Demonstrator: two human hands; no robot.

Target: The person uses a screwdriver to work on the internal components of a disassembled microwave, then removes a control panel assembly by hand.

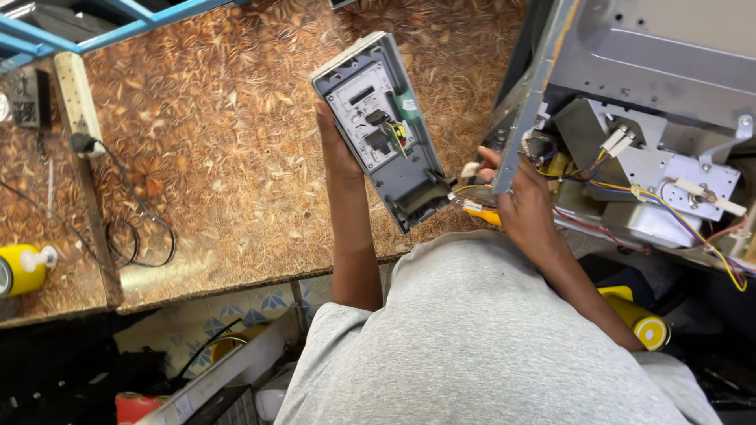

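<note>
**Control panel off, wires in hand at the bench's front edge**

My grey T-shirt (480,338) fills the bottom of the view, nearest the lens, and both my bare arms rise from it toward the workbench (236,157) with its brown leaf-patterned top. My left hand (337,145) grips a grey control panel (382,126) by its long side, back face up — the white circuit board and small black parts show, and the panel tilts over the bench's front edge. My right hand (516,197) is closed on a bundle of wires and white connectors (471,189) just beside the panel's lower end, pressed against the metal edge of the opened microwave oven (646,118) at the bench's right end. Inside the oven, yellow, blue and red leads run over silver brackets. A yellow screwdriver handle (639,321) lies below my right forearm. Along the bench's left edge sit a cream power strip (75,98) with a black cable — and a yellow bottle (24,267) near the front left corner.
</note>
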